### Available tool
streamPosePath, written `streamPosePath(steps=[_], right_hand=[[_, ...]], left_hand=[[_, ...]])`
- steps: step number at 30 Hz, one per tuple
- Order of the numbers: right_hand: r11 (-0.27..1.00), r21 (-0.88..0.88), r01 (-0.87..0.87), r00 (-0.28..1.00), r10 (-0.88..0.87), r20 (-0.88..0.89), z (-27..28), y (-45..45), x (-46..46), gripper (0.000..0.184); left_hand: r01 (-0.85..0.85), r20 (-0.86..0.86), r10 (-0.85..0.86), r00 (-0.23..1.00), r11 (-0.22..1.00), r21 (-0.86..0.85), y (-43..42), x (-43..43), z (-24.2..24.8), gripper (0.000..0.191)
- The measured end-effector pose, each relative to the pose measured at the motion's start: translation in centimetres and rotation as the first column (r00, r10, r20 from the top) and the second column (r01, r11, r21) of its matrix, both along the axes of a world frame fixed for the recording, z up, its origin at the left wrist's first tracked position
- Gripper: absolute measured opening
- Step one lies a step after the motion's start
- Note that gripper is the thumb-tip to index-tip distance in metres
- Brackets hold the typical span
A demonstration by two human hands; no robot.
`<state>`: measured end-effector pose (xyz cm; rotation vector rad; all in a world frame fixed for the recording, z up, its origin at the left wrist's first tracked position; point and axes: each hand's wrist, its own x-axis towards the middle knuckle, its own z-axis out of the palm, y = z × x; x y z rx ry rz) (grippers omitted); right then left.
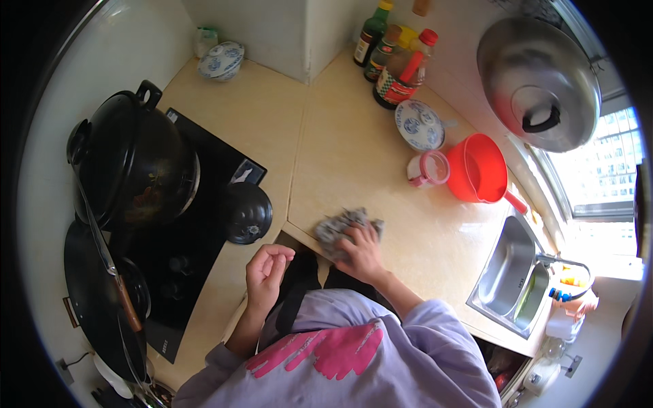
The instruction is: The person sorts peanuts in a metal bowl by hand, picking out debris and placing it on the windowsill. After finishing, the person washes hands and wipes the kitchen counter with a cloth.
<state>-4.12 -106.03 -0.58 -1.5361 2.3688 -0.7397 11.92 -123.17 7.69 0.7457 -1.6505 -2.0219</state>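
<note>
My right hand [363, 253] presses a crumpled grey cloth [334, 229] onto the beige countertop [347, 173], close to its front edge. The fingers spread over the cloth's right part. My left hand [268, 273] is raised in front of my body, its fingers curled and the thumb near them, with nothing seen in it. It is left of the cloth and does not touch it. A small black lid [248, 213] lies to the upper left of this hand, at the cooktop's edge.
At left, a black pot [153, 168] and a wok [97, 301] stand on the black cooktop [204, 255]. Sauce bottles [398, 76], a lidded bowl [419, 125], a pink-lidded jar [428, 169] and a red dipper [477, 171] line the right wall, near the steel sink [510, 275].
</note>
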Motion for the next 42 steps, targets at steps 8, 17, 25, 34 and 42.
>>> streamPosePath(steps=[8,17,25,34,42], right_hand=[[0.706,0.0,0.708,0.674,-0.675,-0.301,-0.2,20.5,0.3,0.029],[0.908,-0.068,0.414,0.896,-0.42,-0.142,-0.2,-1.7,-3.8,0.053],[0.985,-0.057,0.161,0.98,-0.167,-0.112,-1.0,12.4,1.3,0.046],[0.71,-0.029,0.704,0.678,-0.683,-0.272,-0.7,44.9,-5.6,0.039],[0.897,-0.106,0.43,0.893,-0.44,-0.099,0.0,30.6,-9.1,0.04]], left_hand=[[0.061,-0.016,-0.062,0.998,0.998,-0.024,1.0,-0.7,-0.3,0.009],[0.082,0.049,-0.077,0.996,0.991,-0.106,3.5,-1.4,0.7,0.008],[0.083,0.049,-0.077,0.996,0.987,-0.134,11.5,-1.6,-0.5,0.008],[0.06,-0.021,-0.064,0.998,0.987,-0.15,25.0,-3.2,0.1,0.008],[-0.042,-0.003,0.042,0.999,0.978,-0.203,32.7,0.3,1.5,0.007]])
